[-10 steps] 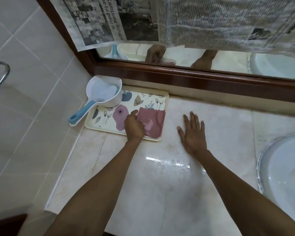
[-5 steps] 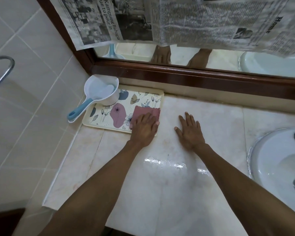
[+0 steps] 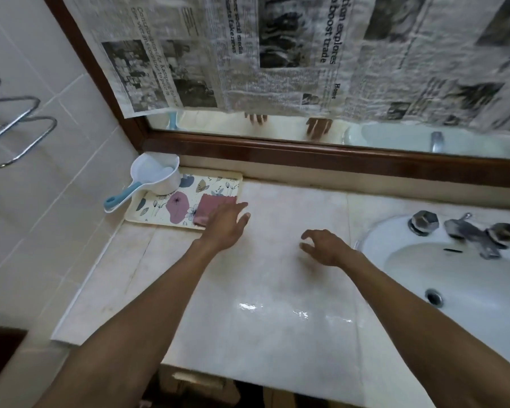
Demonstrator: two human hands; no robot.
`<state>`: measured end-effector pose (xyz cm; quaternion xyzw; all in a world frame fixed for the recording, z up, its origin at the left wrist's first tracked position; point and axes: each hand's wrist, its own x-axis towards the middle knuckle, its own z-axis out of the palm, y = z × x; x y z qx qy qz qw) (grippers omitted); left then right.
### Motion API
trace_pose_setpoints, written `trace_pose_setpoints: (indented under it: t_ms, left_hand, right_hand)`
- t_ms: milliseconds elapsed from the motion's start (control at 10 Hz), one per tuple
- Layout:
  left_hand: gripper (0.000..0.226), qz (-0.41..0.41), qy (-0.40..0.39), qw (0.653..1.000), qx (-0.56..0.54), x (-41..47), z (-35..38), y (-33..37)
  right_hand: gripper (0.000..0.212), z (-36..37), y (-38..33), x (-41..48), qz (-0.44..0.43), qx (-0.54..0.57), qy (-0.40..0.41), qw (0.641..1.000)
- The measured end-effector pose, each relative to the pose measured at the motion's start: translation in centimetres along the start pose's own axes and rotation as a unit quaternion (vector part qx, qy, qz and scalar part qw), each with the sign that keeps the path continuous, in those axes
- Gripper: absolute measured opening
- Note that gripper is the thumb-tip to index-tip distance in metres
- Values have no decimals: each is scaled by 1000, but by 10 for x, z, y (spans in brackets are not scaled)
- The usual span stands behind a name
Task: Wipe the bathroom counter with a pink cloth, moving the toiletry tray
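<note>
A floral toiletry tray (image 3: 159,203) lies at the back left corner of the pale marble counter (image 3: 271,290). A folded pink cloth (image 3: 211,206) rests on the tray's right end. My left hand (image 3: 226,226) hovers at the tray's front right corner, fingers spread, just off the cloth and holding nothing. My right hand (image 3: 326,245) floats above the counter's middle with its fingers loosely curled and empty. A white dipper with a blue handle (image 3: 152,179) sits on the tray's back left part.
A white sink (image 3: 465,278) with a metal tap (image 3: 468,234) fills the right side. A wood-framed mirror (image 3: 306,156) covered in newspaper runs along the back. Tiled wall with chrome towel rails (image 3: 18,136) is at the left.
My left hand has come off the pink cloth, which stays on the tray. My right hand lifted from the counter and curled. The view has swung right, showing more sink.
</note>
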<state>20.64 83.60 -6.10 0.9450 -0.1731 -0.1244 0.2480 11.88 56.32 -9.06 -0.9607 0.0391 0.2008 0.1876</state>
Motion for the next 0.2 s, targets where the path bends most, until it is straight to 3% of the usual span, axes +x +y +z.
trace_pose_setpoints:
  t_ms: [200]
  left_hand:
    - [38,74,52,993,-70,-92,18,103]
  right_hand:
    - [28,-23,58,-119,-30,69,90,993]
